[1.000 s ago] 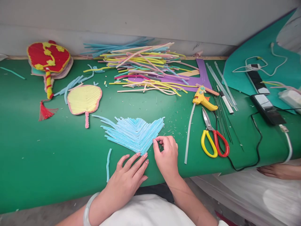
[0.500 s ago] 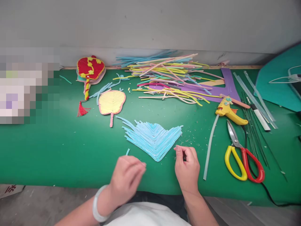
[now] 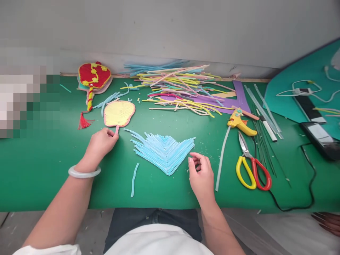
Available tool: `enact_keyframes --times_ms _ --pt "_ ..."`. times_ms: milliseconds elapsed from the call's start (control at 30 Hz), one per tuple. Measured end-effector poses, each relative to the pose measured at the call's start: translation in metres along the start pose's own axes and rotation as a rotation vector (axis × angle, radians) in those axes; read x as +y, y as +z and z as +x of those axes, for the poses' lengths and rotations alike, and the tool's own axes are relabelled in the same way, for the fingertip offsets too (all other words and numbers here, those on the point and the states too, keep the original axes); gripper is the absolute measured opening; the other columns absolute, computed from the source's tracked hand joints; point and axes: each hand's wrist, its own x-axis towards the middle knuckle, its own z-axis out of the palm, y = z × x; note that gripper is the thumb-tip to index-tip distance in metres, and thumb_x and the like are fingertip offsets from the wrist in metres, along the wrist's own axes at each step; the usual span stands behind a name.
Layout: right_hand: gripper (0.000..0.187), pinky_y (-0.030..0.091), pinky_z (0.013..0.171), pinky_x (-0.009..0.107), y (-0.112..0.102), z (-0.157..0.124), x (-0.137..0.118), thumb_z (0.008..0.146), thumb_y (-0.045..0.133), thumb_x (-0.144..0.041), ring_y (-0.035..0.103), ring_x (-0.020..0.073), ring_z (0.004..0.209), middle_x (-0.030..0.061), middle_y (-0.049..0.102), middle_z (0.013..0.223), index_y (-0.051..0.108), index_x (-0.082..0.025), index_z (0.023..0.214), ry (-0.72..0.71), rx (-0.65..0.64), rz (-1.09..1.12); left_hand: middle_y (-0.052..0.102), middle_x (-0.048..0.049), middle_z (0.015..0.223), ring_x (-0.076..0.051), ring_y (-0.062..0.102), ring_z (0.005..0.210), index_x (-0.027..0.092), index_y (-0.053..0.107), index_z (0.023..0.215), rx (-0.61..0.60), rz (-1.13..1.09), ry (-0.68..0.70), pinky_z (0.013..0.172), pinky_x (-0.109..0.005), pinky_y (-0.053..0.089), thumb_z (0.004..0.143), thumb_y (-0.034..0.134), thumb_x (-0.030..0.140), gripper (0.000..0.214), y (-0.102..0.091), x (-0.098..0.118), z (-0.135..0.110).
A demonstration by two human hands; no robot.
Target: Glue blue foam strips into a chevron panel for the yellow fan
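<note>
My left hand (image 3: pixel 102 147) pinches the pink handle of a small fan (image 3: pixel 119 113), yellow with a pink edge, which lies on the green table. A V-shaped panel of light-blue pipe cleaners (image 3: pixel 167 156) lies flat in front of me, its point toward me and its left strands uneven. Just beside its right edge, my right hand (image 3: pixel 202 173) rests loosely curled, fingers a little apart and holding nothing. One loose blue pipe cleaner (image 3: pixel 134 180) lies left of the panel. Farther back left is a red fan (image 3: pixel 95 76) with yellow flowers and a red tassel.
Many coloured pipe cleaners (image 3: pixel 175 83) are heaped at the back over a purple sheet (image 3: pixel 241 95). To the right lie a yellow glue gun (image 3: pixel 240 123) with a clear glue stick, scissors (image 3: pixel 251 164) with yellow and red handles, dark wires (image 3: pixel 265 152) and a black cord (image 3: pixel 294 209).
My left hand has moved left and forward from the panel's near side to the yellow fan's handle and taken hold of it. My right hand stays by the panel, its fingers loosened.
</note>
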Motion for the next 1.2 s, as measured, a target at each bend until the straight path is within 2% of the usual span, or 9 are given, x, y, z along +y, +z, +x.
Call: enact_keyframes --times_ms 133,233,367,500,667,733,833,1033,1200 --pt "0.026 0.05 0.073 0.034 -0.006 0.009 0.0 0.093 0.052 -0.039 0.061 0.0177 0.079 0.0067 0.063 0.097 0.064 -0.02 0.105 -0.014 -0.038 -0.006 0.058 -0.0006 0.07 -0.01 0.047 0.06 0.013 0.062 0.078 -0.119 -0.199 -0.024 0.061 -0.025 0.038 0.085 0.062 0.036 0.024 -0.015 0.002 0.001" --pt "0.027 0.05 0.072 0.034 -0.007 0.013 0.001 0.093 0.051 -0.04 0.061 0.0181 0.078 0.0074 0.065 0.097 0.065 -0.019 0.105 -0.011 -0.038 -0.002 0.057 -0.0008 0.073 -0.003 0.039 0.053 0.009 0.061 0.081 -0.266 -0.513 -0.043 0.049 -0.017 0.032 0.091 0.057 0.03 0.023 -0.02 -0.003 -0.001" --pt "0.028 0.05 0.072 0.033 -0.004 0.014 0.004 0.094 0.049 -0.04 0.062 0.0183 0.08 0.0075 0.066 0.099 0.066 -0.02 0.104 -0.018 -0.031 -0.002 0.056 -0.001 0.072 -0.002 0.037 0.049 0.009 0.061 0.083 -0.443 -0.964 -0.094 0.042 -0.013 0.032 0.081 0.066 0.01 0.005 -0.017 -0.011 -0.01" --pt "0.03 0.048 0.074 0.033 -0.002 0.014 0.007 0.095 0.047 -0.039 0.061 0.018 0.077 0.0068 0.066 0.096 0.067 -0.019 0.105 -0.068 -0.024 -0.05 0.055 0.0006 0.069 -0.002 0.04 0.049 0.008 0.066 0.097 -0.474 -1.281 -0.097 0.042 -0.012 0.038 0.074 0.069 0.002 0.024 -0.014 -0.01 -0.038" --pt "0.036 0.047 0.075 0.034 -0.001 0.014 0.009 0.098 0.042 -0.037 0.06 0.0191 0.08 0.0057 0.064 0.093 0.067 -0.022 0.119 -0.138 -0.08 -0.142 0.062 -0.001 0.073 -0.005 0.046 0.054 0.013 0.067 0.096 -0.37 -1.266 -0.019 0.045 -0.013 0.039 0.068 0.085 0.019 0.034 -0.005 0.002 -0.1" --pt "0.037 0.047 0.075 0.034 -0.001 0.014 0.011 0.099 0.041 -0.036 0.061 0.0199 0.084 0.006 0.064 0.095 0.067 -0.023 0.123 -0.157 -0.087 -0.163 0.064 -0.0008 0.074 -0.005 0.047 0.054 0.015 0.065 0.096 -0.38 -1.18 -0.018 0.047 -0.014 0.039 0.069 0.086 0.029 0.037 0.003 0.008 -0.126" --pt "0.037 0.047 0.075 0.033 0.0 0.013 0.013 0.099 0.042 -0.034 0.061 0.0199 0.085 0.0059 0.064 0.096 0.066 -0.025 0.125 -0.18 -0.096 -0.175 0.062 0.0006 0.066 -0.007 0.047 0.052 0.016 0.061 0.092 -0.479 -1.064 -0.041 0.044 -0.016 0.036 0.068 0.085 0.041 0.042 0.019 0.015 -0.156" --pt "0.035 0.048 0.076 0.034 0.0 0.013 0.015 0.099 0.042 -0.032 0.061 0.0201 0.086 0.0064 0.063 0.096 0.068 -0.024 0.122 -0.209 -0.088 -0.165 0.062 0.0007 0.065 -0.007 0.042 0.049 0.018 0.056 0.083 -0.703 -0.925 -0.066 0.042 -0.019 0.031 0.065 0.081 0.053 0.047 0.049 0.03 -0.186" --pt "0.035 0.048 0.076 0.034 0.0 0.013 0.016 0.099 0.042 -0.032 0.061 0.0205 0.087 0.0069 0.063 0.097 0.068 -0.022 0.121 -0.193 -0.099 -0.144 0.061 0.0009 0.064 -0.009 0.045 0.052 0.018 0.055 0.082 -0.753 -0.849 -0.056 0.042 -0.02 0.028 0.066 0.077 0.052 0.043 0.062 0.037 -0.197"
